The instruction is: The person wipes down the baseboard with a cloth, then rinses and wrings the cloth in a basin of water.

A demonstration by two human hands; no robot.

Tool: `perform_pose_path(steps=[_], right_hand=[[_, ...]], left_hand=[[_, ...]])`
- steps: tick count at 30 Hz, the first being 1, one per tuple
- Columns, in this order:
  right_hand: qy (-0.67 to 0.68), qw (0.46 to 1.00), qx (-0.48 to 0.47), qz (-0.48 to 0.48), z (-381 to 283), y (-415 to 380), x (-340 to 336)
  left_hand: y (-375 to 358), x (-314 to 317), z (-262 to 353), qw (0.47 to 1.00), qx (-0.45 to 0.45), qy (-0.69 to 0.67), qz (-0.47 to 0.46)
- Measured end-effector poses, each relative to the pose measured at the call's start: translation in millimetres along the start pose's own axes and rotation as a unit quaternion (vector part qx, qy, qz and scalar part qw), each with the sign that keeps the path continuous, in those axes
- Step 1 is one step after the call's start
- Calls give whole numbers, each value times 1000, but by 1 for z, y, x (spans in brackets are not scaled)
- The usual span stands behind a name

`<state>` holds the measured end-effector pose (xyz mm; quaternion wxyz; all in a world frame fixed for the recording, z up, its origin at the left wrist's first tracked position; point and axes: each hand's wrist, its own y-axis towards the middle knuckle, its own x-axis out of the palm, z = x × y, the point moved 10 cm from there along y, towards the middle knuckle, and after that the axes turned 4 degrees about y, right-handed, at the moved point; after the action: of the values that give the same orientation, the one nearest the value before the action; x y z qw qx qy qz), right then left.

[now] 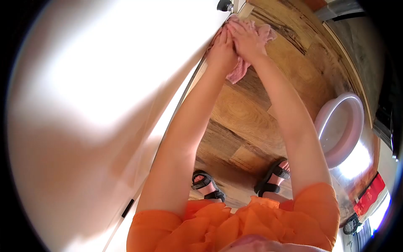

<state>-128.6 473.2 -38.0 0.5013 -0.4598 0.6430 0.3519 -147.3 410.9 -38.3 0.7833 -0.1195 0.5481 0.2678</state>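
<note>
A crumpled pink cloth [238,70] is bunched under both hands, at the foot of a white door panel [96,84] and over the wood-look floor [239,105]. My left hand [223,52] presses the cloth on the side nearer the panel, its fingers closed together over it. Close beside it, my right hand [247,41] grips the same cloth, with folds sticking out past its right side. The hands touch or nearly touch at the fingers. Palms and thumbs are mostly hidden.
A pale pink basin [341,130] stands on the floor to the right. A dark round knob [225,5] juts out at the top, near the panel's edge. My feet in black sandals [273,177] are below. Red fabric [370,195] lies at the lower right.
</note>
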Motion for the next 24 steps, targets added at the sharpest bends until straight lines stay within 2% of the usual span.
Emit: perform_pose_path(steps=[2,7,10,11,14,17,20,23,24], right_hand=[[6,999,26,39,18,11,-4],[40,997,53,45,9,7,-1],[94,994,19,61,3,-29,7],[114,991,-4,76,3,-33,4],[98,991,68,65,22,-7,-8],[86,966,136,203,47,28,-22],[29,965,161,204,43,38,-27],[35,971,185,148,36,38,0],[23,982,148,118,33,35,3]], left_hand=[[20,2,3,1000,-8,0,-13],[15,-4,4,999,1,-24,-46],[-29,-11,7,999,27,-25,-16],[-52,-18,11,999,15,14,-38],[-123,-17,0,991,16,106,-81],[-132,-12,-5,988,16,121,-96],[-133,-16,-4,990,10,111,-89],[-135,-22,-4,994,17,86,-61],[-135,-22,-4,996,19,73,-52]])
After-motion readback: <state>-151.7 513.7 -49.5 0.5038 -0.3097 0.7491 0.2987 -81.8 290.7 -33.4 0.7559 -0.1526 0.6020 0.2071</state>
